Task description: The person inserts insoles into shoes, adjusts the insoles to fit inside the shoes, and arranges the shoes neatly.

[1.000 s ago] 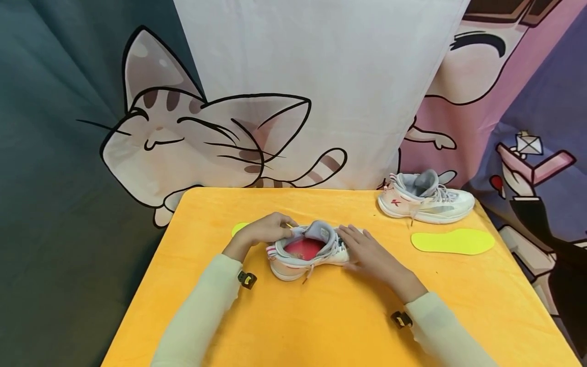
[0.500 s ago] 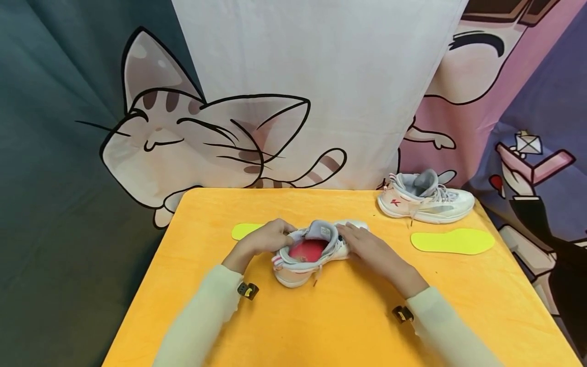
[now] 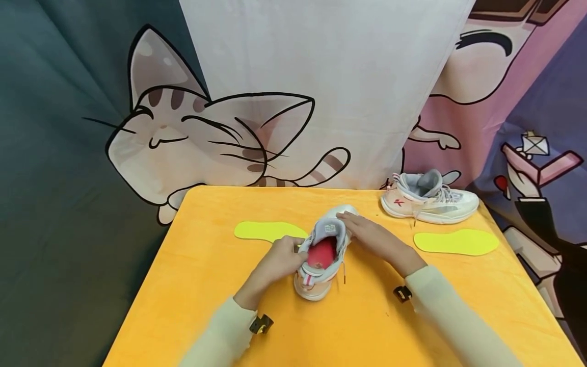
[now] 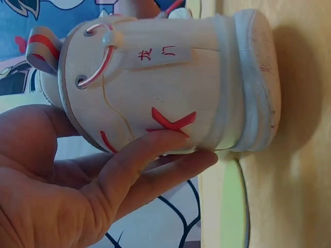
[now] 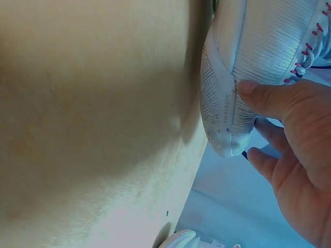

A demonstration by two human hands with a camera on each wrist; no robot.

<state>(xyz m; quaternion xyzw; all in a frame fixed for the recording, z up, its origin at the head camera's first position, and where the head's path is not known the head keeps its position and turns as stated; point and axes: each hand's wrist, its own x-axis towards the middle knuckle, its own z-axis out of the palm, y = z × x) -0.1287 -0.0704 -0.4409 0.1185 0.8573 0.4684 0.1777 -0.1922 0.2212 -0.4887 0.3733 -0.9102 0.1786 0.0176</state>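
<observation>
Near the middle of the yellow counter, a white shoe sits between the two hands, its heel turned toward the person and its toe pointing away. The left hand pinches the collar near the heel; the right hand grips the toe end. Only the head view looks into the opening, down to the red footbed. From the left wrist come details hidden there: a red logo with a fingertip against it, a small label with red characters, and a striped pull tab. The right wrist view adds the thumb pressed to the side of the toe, just above lettering on the sole edge.

Beyond the left hand lies a yellow-green insole, its right end hidden by that hand and the shoe, so whether they touch cannot be told. Far to the right, a second shoe stands upright behind another insole. A cartoon cat backdrop hangs behind.
</observation>
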